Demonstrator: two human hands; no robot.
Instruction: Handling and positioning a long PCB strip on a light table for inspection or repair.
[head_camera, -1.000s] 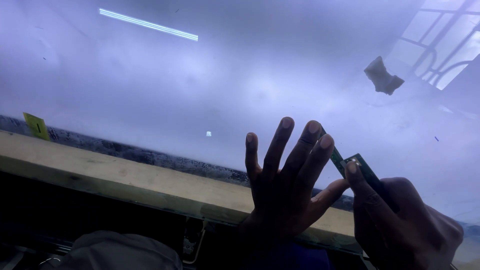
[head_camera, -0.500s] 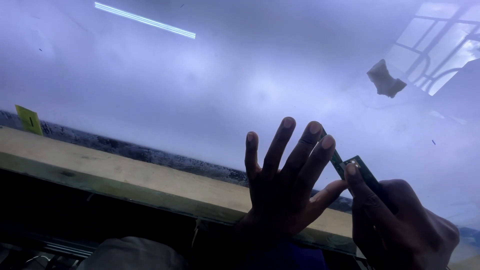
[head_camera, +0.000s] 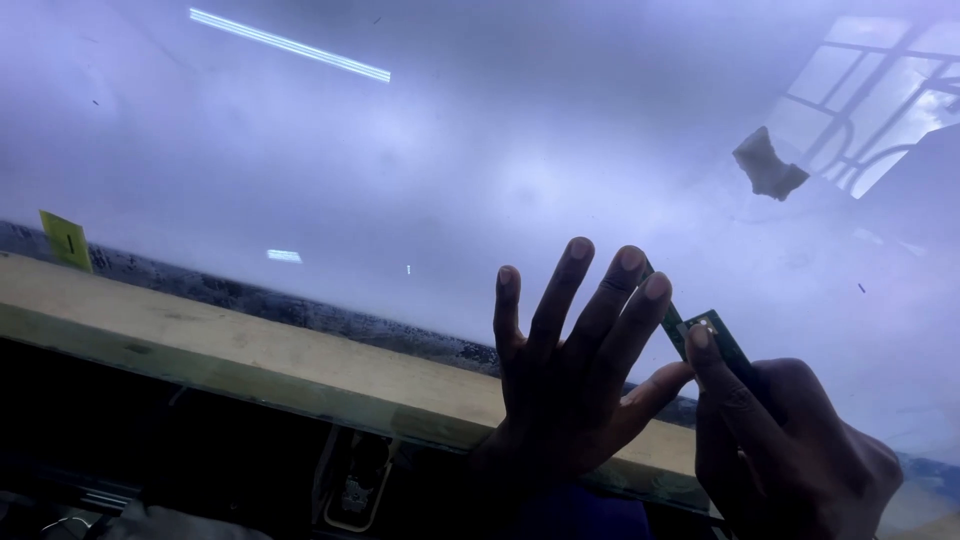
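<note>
Left hand (head_camera: 575, 385) pressed flat, fingers spread wide on glass sheet (head_camera: 480, 170) | right hand (head_camera: 790, 450) pinched shut on small green cutter (head_camera: 712, 335), tip touching glass beside left thumb | best drawn steadily, evenly pressed.

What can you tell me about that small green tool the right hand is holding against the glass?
The green tool is a narrow, flat strip, dark green, with a paler squared tip; its material is hard to tell. It lies tilted against the big glass sheet, running up-left from the right hand, whose forefinger presses along it. Its upper end passes behind the fingers of the left hand, spread flat on the glass. Most of its length is hidden.
</note>
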